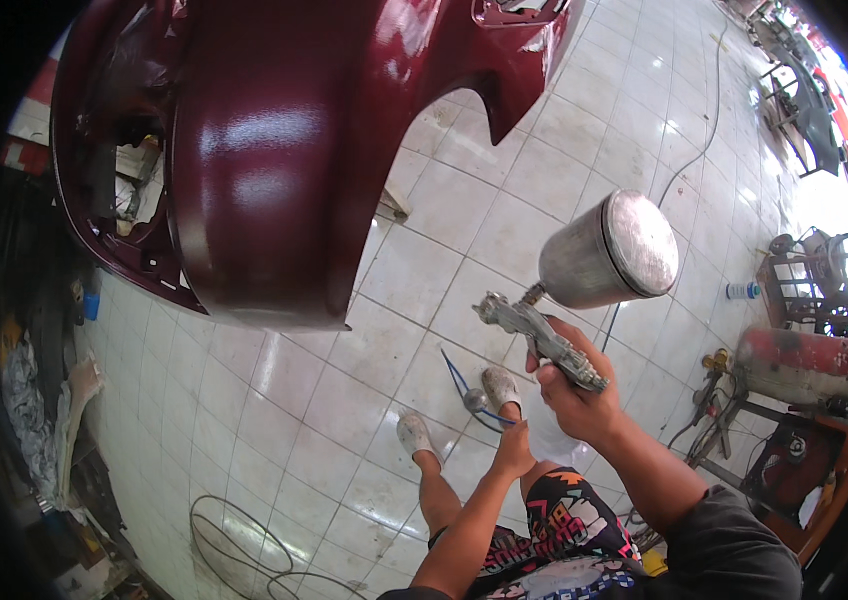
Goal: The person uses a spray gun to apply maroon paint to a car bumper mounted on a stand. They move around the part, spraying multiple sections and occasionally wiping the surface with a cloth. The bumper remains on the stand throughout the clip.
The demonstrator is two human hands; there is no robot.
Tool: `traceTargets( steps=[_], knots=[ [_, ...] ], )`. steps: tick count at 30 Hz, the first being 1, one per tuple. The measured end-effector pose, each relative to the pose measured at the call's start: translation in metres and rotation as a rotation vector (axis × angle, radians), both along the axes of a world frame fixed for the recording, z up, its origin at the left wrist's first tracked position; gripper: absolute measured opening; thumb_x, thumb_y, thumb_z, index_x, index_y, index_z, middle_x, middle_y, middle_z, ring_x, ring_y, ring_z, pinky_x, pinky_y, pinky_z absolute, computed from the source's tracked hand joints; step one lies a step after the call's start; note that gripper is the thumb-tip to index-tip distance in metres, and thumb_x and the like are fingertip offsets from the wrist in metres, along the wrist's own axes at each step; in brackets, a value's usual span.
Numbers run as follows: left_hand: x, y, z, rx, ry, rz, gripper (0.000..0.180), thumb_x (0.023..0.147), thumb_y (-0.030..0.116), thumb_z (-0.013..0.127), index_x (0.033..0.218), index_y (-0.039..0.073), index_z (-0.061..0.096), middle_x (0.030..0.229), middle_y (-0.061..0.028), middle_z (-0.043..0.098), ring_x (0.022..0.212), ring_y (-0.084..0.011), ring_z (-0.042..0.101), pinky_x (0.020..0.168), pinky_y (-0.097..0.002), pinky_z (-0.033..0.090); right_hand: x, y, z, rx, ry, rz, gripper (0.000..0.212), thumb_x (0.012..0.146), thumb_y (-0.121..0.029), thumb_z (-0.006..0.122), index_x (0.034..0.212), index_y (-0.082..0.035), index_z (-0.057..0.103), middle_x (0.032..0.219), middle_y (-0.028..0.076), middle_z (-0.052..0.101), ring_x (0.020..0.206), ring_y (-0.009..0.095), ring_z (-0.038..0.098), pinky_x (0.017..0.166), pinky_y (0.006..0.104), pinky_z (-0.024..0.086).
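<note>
My right hand (581, 392) is closed round the grip of a metal paint spray gun (519, 318), its nozzle facing left toward the car bumper. A round, lidded metal cup (584, 262) sits tilted on top of the gun. Lower down, my left hand (515, 450) is closed on a thin blue hose (456, 370), which loops out over the floor past a round grey piece (476, 401). Glossy dark red, the large bumper (264, 170) stands at the upper left, apart from the gun. My left fingers are partly hidden.
Pale tiles (344, 440) cover the floor. A thin hose (244, 535) lies coiled at lower left; a cable (689, 165) runs at upper right. Right of me are a worn red tank (814, 360) and a metal frame (744, 430). Clutter (34, 400) lines the left side.
</note>
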State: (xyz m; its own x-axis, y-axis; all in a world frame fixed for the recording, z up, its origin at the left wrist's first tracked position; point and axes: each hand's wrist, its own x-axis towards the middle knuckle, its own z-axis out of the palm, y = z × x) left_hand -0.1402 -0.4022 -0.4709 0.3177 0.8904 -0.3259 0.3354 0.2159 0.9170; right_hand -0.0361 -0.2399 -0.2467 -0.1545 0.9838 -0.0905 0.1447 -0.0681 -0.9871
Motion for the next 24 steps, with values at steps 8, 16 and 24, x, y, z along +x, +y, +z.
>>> traceTargets(
  steps=[8, 16, 24],
  knots=[
    [-0.019, -0.017, 0.023, -0.089, -0.094, 0.004, 0.042, 0.104, 0.03, 0.056, 0.138, 0.006, 0.058, 0.129, -0.0156, 0.066, 0.122, -0.0302, 0.062, 0.108, -0.0396, 0.042, 0.024, 0.014, -0.023, 0.048, 0.013, 0.057, 0.05, 0.093, -0.014, 0.073, 0.138, -0.002, 0.055, 0.09, 0.004, 0.067, 0.077, 0.011, 0.061, 0.073, 0.0268, 0.051],
    [-0.015, 0.017, 0.044, -0.286, -0.488, 0.242, 0.052, 0.111, 0.022, 0.037, 0.157, 0.002, 0.029, 0.152, -0.016, 0.045, 0.141, -0.0215, 0.041, 0.113, -0.0321, 0.034, 0.009, -0.023, -0.061, -0.046, 0.13, 0.057, 0.058, 0.094, -0.032, 0.072, 0.137, 0.003, 0.054, 0.089, 0.005, 0.067, 0.081, 0.012, 0.061, 0.075, 0.0283, 0.052],
    [-0.042, -0.031, -0.036, -0.228, 0.211, -0.35, 0.055, 0.104, 0.053, 0.044, 0.136, 0.009, 0.054, 0.129, -0.0143, 0.064, 0.124, -0.034, 0.056, 0.108, -0.0563, 0.033, -0.006, -0.019, -0.048, 0.101, 0.085, -0.018, 0.052, 0.091, -0.011, 0.077, 0.138, -0.006, 0.055, 0.089, 0.006, 0.067, 0.08, 0.011, 0.06, 0.077, 0.0276, 0.052]
  ],
)
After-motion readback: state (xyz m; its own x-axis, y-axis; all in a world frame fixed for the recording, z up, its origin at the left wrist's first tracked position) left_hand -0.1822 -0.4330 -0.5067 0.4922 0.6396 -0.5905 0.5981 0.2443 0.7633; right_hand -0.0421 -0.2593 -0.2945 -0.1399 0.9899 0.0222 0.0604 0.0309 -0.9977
